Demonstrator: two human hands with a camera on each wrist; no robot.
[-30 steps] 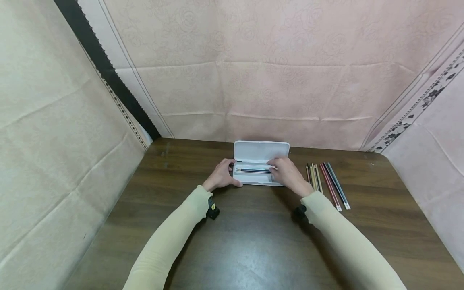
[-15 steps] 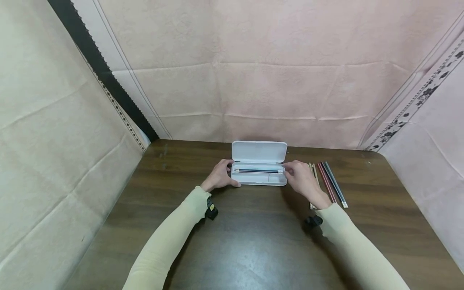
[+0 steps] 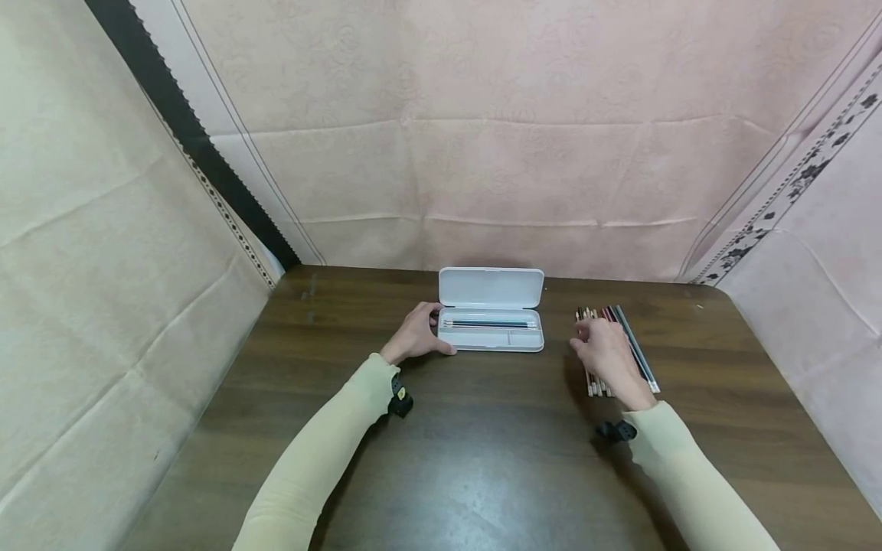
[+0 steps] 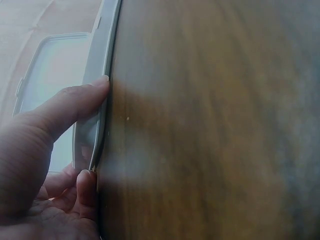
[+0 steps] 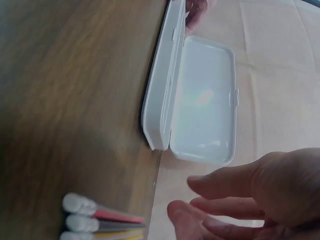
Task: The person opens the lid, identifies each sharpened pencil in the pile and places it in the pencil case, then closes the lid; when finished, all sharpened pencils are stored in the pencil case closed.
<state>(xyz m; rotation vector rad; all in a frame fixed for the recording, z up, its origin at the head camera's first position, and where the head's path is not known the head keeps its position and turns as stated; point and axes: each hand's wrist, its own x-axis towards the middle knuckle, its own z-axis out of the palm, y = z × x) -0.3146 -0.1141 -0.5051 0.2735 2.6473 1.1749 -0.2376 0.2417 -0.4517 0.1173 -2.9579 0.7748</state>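
Observation:
A white pencil case (image 3: 491, 288) stands with its lid raised near the table's back edge. Inside it lie blue and pale pencils (image 3: 485, 324). My left hand (image 3: 416, 332) grips the case's left end; in the left wrist view the thumb (image 4: 75, 102) presses the front wall and the other fingers bend round the end. My right hand (image 3: 606, 353) is over loose pencils to the right of the case, partly hiding them. Its fingers are loosely bent and hold nothing in the right wrist view, where white-tipped pencils (image 5: 80, 205) lie beside it.
Blue pencils (image 3: 641, 353) lie at the right side of the loose group. The brown wooden table (image 3: 448, 459) reaches back to a pale patterned cloth (image 3: 482, 168), and similar cloth hangs at left and right.
My right hand has left the inside of the pencil case and moved right, over the loose pencils. The left hand keeps its grip on the case.

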